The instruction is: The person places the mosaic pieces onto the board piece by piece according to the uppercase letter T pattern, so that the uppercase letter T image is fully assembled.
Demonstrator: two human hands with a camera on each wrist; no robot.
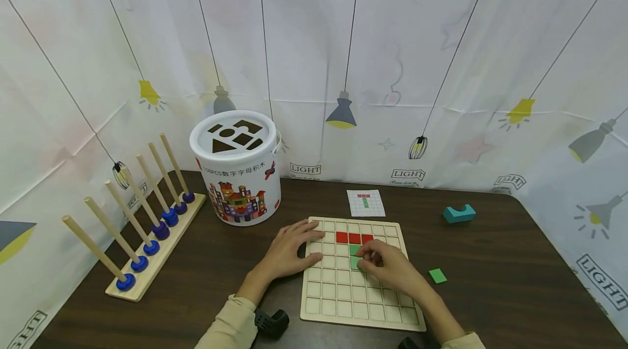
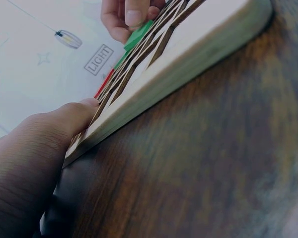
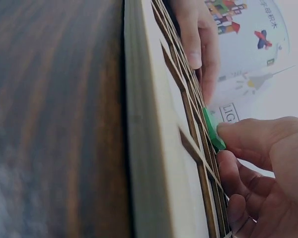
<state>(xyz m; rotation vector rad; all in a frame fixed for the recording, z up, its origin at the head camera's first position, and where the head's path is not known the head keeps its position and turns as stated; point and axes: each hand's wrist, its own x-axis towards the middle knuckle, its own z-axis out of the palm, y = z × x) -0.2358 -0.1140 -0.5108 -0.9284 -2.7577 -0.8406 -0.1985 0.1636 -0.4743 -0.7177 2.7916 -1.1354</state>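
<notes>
My right hand (image 1: 387, 266) pinches a green square tile (image 1: 354, 263) at its edge, low over the wooden grid board (image 1: 363, 324). In the right wrist view the green tile (image 3: 213, 130) stands tilted against the thumb's tip. Just above it on the board lies another green tile (image 1: 354, 250), under a row of three red tiles (image 1: 354, 238). The left hand (image 1: 289, 251) rests on the board's left edge with fingers spread and relaxed, its thumb (image 2: 72, 116) lying along the rim.
A loose green tile (image 1: 438, 276) lies right of the board. Behind the board is a pattern card (image 1: 375, 204); a teal arch block (image 1: 459, 214) sits further right. A white block bucket (image 1: 237, 174) and a peg stand with rings (image 1: 162, 253) occupy the left.
</notes>
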